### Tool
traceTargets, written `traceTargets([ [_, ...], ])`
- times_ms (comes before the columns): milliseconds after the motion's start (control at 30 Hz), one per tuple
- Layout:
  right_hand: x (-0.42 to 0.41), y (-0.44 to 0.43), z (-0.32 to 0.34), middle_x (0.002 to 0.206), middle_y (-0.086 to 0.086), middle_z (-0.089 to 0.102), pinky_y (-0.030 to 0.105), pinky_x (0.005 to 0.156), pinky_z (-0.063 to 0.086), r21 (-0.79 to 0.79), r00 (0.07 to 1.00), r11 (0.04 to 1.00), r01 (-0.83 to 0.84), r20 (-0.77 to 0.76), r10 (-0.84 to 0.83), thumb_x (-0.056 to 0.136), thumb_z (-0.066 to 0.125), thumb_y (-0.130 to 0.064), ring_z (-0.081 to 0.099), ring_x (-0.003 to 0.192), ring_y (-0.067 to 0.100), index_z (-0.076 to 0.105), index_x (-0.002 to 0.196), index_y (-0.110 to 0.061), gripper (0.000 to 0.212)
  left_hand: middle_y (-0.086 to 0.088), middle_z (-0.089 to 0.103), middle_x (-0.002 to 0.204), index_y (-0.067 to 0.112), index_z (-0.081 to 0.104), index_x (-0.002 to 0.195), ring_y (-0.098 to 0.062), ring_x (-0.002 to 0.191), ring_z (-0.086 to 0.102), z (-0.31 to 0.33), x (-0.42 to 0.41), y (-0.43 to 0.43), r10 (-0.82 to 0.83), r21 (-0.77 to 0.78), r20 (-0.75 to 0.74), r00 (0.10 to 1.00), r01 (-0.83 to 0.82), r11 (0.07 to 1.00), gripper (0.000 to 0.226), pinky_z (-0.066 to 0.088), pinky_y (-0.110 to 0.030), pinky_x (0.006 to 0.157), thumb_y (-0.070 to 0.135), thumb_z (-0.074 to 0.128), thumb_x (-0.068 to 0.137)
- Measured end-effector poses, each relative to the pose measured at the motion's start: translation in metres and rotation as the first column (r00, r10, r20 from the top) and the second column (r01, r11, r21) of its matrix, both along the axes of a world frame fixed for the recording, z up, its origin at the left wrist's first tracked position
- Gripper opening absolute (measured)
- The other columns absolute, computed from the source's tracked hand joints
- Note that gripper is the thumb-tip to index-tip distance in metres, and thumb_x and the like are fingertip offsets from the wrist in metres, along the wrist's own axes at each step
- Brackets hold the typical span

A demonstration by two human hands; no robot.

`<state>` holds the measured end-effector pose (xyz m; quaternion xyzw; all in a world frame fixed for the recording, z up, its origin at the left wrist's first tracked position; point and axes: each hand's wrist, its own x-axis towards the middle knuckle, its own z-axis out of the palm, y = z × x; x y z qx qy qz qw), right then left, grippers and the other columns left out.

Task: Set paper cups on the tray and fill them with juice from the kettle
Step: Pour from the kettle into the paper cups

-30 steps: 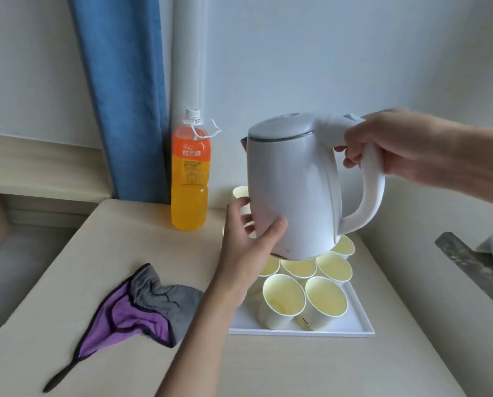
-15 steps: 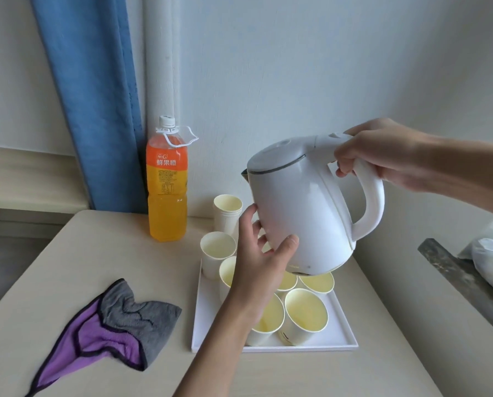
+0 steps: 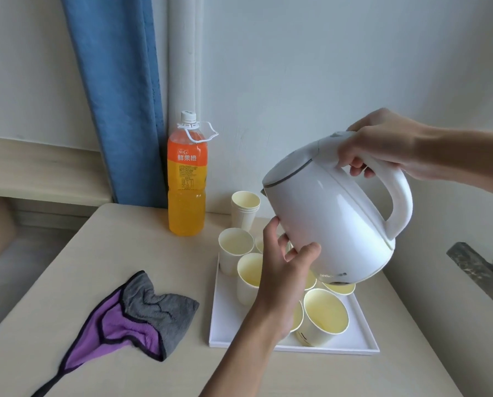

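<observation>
Gripping the handle (image 3: 400, 202), right hand (image 3: 382, 144) holds kettle (image 3: 325, 219) tilted over cups (image 3: 325, 313) on tray (image 3: 362, 343) — left hand (image 3: 282, 276), fingers loose, touches its side.

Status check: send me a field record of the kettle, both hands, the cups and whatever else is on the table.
kettle: white, held in the air, tilted spout-left over the tray
right hand: grips the kettle's handle top
left hand: fingers pressed on the kettle's lower side
cups: several upright on the tray, some hidden
stack: nested spare cups behind the tray
pour: no stream visible
bottle: orange, capped, by the wall
cloth: grey-purple, on the table left of the tray
</observation>
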<state>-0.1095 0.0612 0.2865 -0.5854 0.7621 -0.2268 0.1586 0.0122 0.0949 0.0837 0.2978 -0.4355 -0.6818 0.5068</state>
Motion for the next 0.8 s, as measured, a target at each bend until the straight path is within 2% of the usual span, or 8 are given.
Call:
traceTargets([
  [67, 0.003, 0.001, 0.001, 0.064, 0.008, 0.059, 0.024, 0.049, 0.046, 0.023, 0.999, 1.0, -0.011, -0.029, 0.012, 0.076, 0.065, -0.004, 0.056, 0.045, 0.01, 0.067, 0.086, 0.006, 0.014, 0.006, 0.069, 0.131, 0.041, 0.046, 0.139, -0.009, 0.116, 0.068, 0.0, 0.001, 0.004, -0.01, 0.018, -0.006, 1.0, 0.01, 1.0, 0.07, 0.051, -0.033, 0.101, 0.024, 0.067, 0.075],
  [133, 0.008, 0.002, 0.001, 0.06, 0.007, 0.055, 0.025, 0.049, 0.044, 0.032, 0.999, 0.999, -0.013, -0.044, 0.015, 0.075, 0.064, -0.003, 0.055, 0.051, 0.016, 0.063, 0.075, -0.001, 0.003, 0.002, 0.069, 0.131, 0.038, 0.046, 0.14, -0.012, 0.117, 0.068, -0.001, 0.0, 0.006, -0.018, 0.032, -0.013, 1.0, 0.018, 0.999, 0.07, 0.052, -0.035, 0.103, 0.022, 0.066, 0.075],
  [200, 0.014, 0.001, 0.002, 0.057, 0.007, 0.054, 0.027, 0.051, 0.044, 0.036, 0.998, 0.999, -0.027, -0.061, 0.03, 0.073, 0.064, -0.003, 0.053, 0.055, 0.02, 0.059, 0.071, -0.004, 0.006, -0.003, 0.068, 0.133, 0.036, 0.045, 0.141, -0.016, 0.12, 0.067, -0.001, 0.002, 0.006, -0.004, 0.05, -0.026, 1.0, 0.005, 0.999, 0.071, 0.052, -0.038, 0.105, 0.021, 0.065, 0.075],
  [333, 0.02, 0.001, 0.001, 0.058, 0.008, 0.054, 0.026, 0.049, 0.044, 0.06, 0.994, 0.997, -0.05, -0.097, 0.056, 0.073, 0.062, -0.004, 0.051, 0.051, 0.019, 0.055, 0.068, -0.006, 0.009, -0.006, 0.067, 0.134, 0.033, 0.044, 0.143, -0.023, 0.126, 0.065, -0.003, 0.002, 0.004, 0.006, 0.079, -0.022, 1.0, -0.004, 0.997, 0.071, 0.053, -0.037, 0.101, 0.02, 0.065, 0.076],
  [467, 0.03, 0.004, 0.001, 0.063, 0.006, 0.057, 0.018, 0.041, 0.044, 0.069, 0.987, 0.996, -0.059, -0.143, 0.068, 0.084, 0.062, -0.007, 0.052, 0.04, 0.011, 0.06, 0.081, -0.006, 0.004, -0.011, 0.066, 0.136, 0.032, 0.044, 0.142, -0.026, 0.128, 0.064, -0.004, 0.004, 0.007, 0.01, 0.119, -0.029, 1.0, -0.007, 0.993, 0.07, 0.053, -0.039, 0.103, 0.02, 0.064, 0.076],
  [567, 0.039, 0.008, 0.0, 0.061, 0.005, 0.054, 0.013, 0.036, 0.04, 0.071, 0.984, 0.995, -0.063, -0.165, 0.074, 0.089, 0.059, -0.007, 0.048, 0.035, 0.006, 0.057, 0.076, -0.007, 0.014, -0.012, 0.066, 0.136, 0.031, 0.043, 0.143, -0.028, 0.128, 0.063, -0.006, 0.004, 0.008, 0.008, 0.132, -0.046, 0.999, -0.001, 0.991, 0.071, 0.054, -0.037, 0.099, 0.019, 0.063, 0.076],
  [733, 0.054, 0.023, 0.003, 0.059, 0.006, 0.048, 0.01, 0.029, 0.033, 0.078, 0.983, 0.993, -0.086, -0.155, 0.097, 0.093, 0.055, -0.001, 0.042, 0.023, 0.001, 0.049, 0.067, -0.009, 0.028, -0.006, 0.068, 0.122, 0.032, 0.044, 0.14, -0.029, 0.127, 0.065, -0.008, 0.003, 0.01, -0.021, 0.147, -0.054, 0.998, 0.029, 0.989, 0.068, 0.056, -0.036, 0.098, 0.016, 0.062, 0.076],
  [800, 0.059, 0.026, 0.003, 0.059, 0.005, 0.046, 0.01, 0.028, 0.032, 0.084, 0.983, 0.993, -0.089, -0.154, 0.101, 0.094, 0.053, 0.0, 0.04, 0.021, 0.0, 0.048, 0.066, -0.01, 0.03, -0.005, 0.068, 0.121, 0.033, 0.044, 0.14, -0.029, 0.126, 0.065, -0.009, 0.002, 0.009, -0.023, 0.151, -0.049, 0.999, 0.03, 0.988, 0.068, 0.056, -0.038, 0.101, 0.016, 0.061, 0.076],
])
